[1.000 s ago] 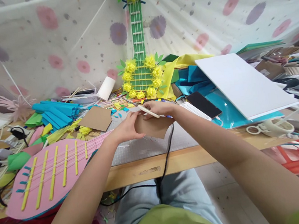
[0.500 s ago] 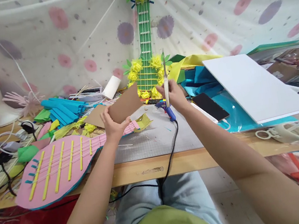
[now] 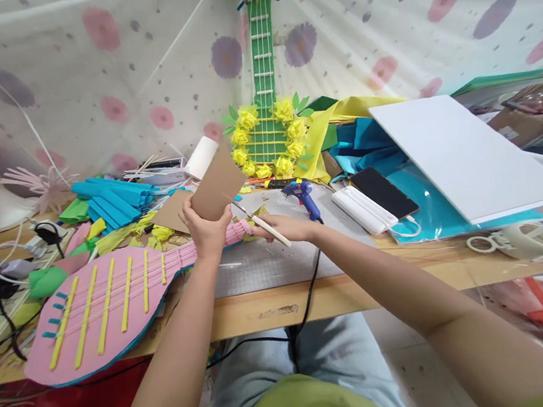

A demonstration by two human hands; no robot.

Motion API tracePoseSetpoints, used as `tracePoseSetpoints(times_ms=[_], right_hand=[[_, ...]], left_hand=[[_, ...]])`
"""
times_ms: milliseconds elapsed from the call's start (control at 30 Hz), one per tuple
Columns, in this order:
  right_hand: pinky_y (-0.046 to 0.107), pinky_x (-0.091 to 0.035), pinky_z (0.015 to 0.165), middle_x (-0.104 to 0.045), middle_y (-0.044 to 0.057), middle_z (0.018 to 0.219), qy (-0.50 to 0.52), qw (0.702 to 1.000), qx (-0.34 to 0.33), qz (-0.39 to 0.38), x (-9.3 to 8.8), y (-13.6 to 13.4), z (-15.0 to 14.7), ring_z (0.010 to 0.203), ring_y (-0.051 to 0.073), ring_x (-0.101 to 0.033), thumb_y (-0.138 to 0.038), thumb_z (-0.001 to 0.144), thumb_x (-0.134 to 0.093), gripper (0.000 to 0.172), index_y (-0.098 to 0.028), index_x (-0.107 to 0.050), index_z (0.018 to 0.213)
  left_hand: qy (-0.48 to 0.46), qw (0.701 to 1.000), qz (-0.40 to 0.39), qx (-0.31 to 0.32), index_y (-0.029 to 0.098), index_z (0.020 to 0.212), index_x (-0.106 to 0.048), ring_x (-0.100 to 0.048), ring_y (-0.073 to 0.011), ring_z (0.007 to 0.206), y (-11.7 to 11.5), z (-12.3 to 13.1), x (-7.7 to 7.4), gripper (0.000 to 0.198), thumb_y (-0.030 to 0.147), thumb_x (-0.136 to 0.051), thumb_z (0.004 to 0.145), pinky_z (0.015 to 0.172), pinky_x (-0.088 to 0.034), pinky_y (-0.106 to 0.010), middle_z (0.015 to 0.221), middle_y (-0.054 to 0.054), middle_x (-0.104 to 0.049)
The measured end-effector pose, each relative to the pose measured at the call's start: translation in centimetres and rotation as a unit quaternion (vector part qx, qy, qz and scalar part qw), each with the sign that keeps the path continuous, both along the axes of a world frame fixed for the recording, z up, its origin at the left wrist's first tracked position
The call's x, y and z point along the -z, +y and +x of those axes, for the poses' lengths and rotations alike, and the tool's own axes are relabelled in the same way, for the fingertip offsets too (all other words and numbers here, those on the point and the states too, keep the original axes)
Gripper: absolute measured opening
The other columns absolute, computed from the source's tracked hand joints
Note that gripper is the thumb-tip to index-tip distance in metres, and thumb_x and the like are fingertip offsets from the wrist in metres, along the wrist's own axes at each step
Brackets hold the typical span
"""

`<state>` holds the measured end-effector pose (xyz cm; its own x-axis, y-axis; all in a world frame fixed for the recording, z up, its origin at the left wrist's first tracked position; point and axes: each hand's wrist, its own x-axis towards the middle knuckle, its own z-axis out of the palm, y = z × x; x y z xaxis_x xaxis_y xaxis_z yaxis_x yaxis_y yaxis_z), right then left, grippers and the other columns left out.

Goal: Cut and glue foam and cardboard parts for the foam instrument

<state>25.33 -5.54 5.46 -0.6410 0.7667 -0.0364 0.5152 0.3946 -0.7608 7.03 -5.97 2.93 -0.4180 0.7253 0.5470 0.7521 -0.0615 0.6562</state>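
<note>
My left hand (image 3: 207, 231) is closed on a brown cardboard piece (image 3: 218, 182), thumb in front, and holds it tilted above the desk. In my right hand (image 3: 288, 228) is a pair of white-handled scissors (image 3: 271, 228); their blades point up and left at the cardboard's lower right edge, beside my left thumb. I cannot tell whether the blades touch it. Beneath my hands runs the neck of a pink paper guitar (image 3: 107, 307) with yellow strips, its body at the left. The guitar's head end is partly hidden by my right hand.
A blue glue gun (image 3: 305, 197) lies right of my hands, its black cord crossing the grey cutting mat (image 3: 343, 247). Further right are a white power bank (image 3: 364, 209), a phone (image 3: 385, 193) and a white board (image 3: 467, 156). A green flowered guitar (image 3: 265, 83) stands behind.
My right hand has come down and left with the scissors, turning them from upright towards the cardboard. The cardboard has moved slightly left and tilted more steeply. The guitar's yellowish head end is now hidden.
</note>
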Motion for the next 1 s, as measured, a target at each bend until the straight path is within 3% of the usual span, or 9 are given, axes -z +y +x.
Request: tracePoseSetpoints(times_ms=[100, 233, 867, 1000], right_hand=[[0.019, -0.042, 0.055, -0.051, 0.000, 0.076, 0.048, 0.993, -0.070, -0.076, 0.2, 0.5, -0.5, 0.062, 0.008, -0.050, -0.053, 0.082, -0.043, 0.038, -0.017, -0.050, 0.086], [0.019, -0.040, 0.052, -0.048, -0.001, 0.072, 0.069, 0.990, -0.068, -0.103, 0.6, 1.0, -0.5, 0.059, 0.008, -0.047, -0.053, 0.081, -0.046, 0.037, -0.016, -0.047, 0.082], [0.019, -0.033, 0.045, -0.043, -0.004, 0.060, 0.066, 0.993, -0.033, -0.095, 1.3, 1.1, -0.3, 0.050, 0.006, -0.042, -0.058, 0.078, -0.047, 0.041, -0.017, -0.043, 0.072], [0.020, -0.032, 0.046, -0.045, -0.003, 0.060, 0.067, 0.995, -0.015, -0.077, 1.6, 1.3, -0.3, 0.052, 0.007, -0.045, -0.059, 0.076, -0.048, 0.043, -0.017, -0.046, 0.071]], left_hand=[[-0.033, 0.999, 0.027, 0.011, 0.017, 0.121, -0.030, -0.040, -0.0261, 0.117, 0.1, 0.7, 0.2, 0.073, 0.035, -0.068, 0.062, 0.098, -0.036, -0.042, 0.118, -0.013, -0.041], [-0.066, 0.995, 0.073, 0.020, 0.015, 0.116, -0.037, -0.043, -0.0255, 0.111, 0.6, 1.1, 0.6, 0.073, 0.027, -0.072, 0.054, 0.096, -0.036, -0.040, 0.112, -0.012, -0.044], [-0.088, 0.993, 0.060, 0.048, 0.017, 0.116, -0.040, -0.043, -0.0255, 0.113, 0.5, 1.3, 0.9, 0.074, 0.026, -0.075, 0.051, 0.097, -0.035, -0.041, 0.113, -0.011, -0.043], [-0.124, 0.986, 0.073, 0.088, 0.017, 0.116, -0.043, -0.046, -0.0239, 0.112, 0.6, 0.8, 1.1, 0.070, 0.028, -0.074, 0.054, 0.094, -0.039, -0.037, 0.116, -0.011, -0.047]])
